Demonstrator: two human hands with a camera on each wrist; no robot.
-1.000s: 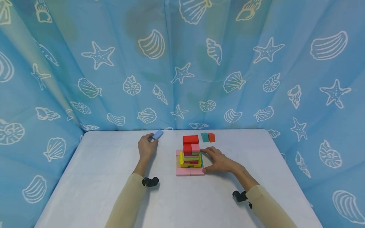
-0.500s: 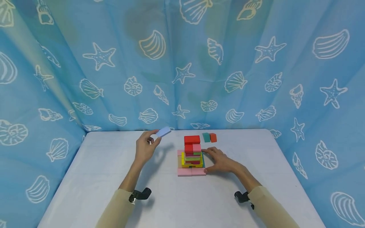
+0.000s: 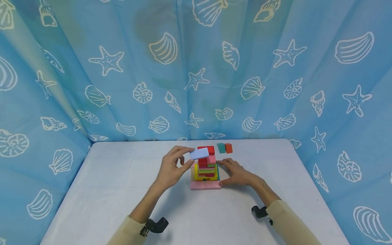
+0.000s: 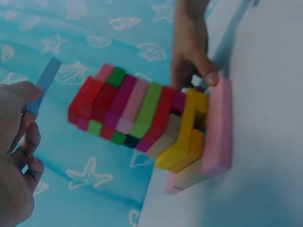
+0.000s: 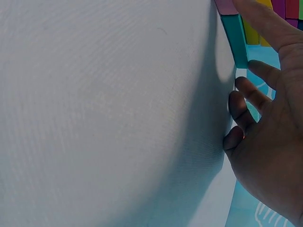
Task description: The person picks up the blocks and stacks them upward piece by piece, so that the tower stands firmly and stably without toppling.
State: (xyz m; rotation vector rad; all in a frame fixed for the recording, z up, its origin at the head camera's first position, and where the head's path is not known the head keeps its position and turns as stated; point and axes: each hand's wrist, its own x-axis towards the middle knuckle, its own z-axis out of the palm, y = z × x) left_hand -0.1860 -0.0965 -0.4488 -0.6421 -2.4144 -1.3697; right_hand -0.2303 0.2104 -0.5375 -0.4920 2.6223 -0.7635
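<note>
My left hand (image 3: pixel 172 168) pinches a light blue wooden block (image 3: pixel 199 153) between thumb and fingers, raised in the air just left of the tower's top in the head view. In the left wrist view the blue block (image 4: pixel 46 85) is apart from the tower (image 4: pixel 128 106). That tower is built of red, pink, green, purple and yellow blocks on a wider base of pink, tan and teal blocks. My right hand (image 3: pixel 239 174) rests at the base's right side, fingers spread. Its thumb touches the front pink block (image 3: pixel 213 184); a fingertip lies by the teal block (image 5: pixel 236 40).
Behind the tower, to the right, a teal block (image 3: pixel 221 148) and an orange block (image 3: pixel 228 148) lie side by side on the white table (image 3: pixel 128 177). A blue curtain (image 3: pixel 196 102) with shells and starfish hangs behind the table and along its sides.
My left hand has lifted the blue block off the table at the back left and carried it right, up to the tower. The right hand stays at the base.
</note>
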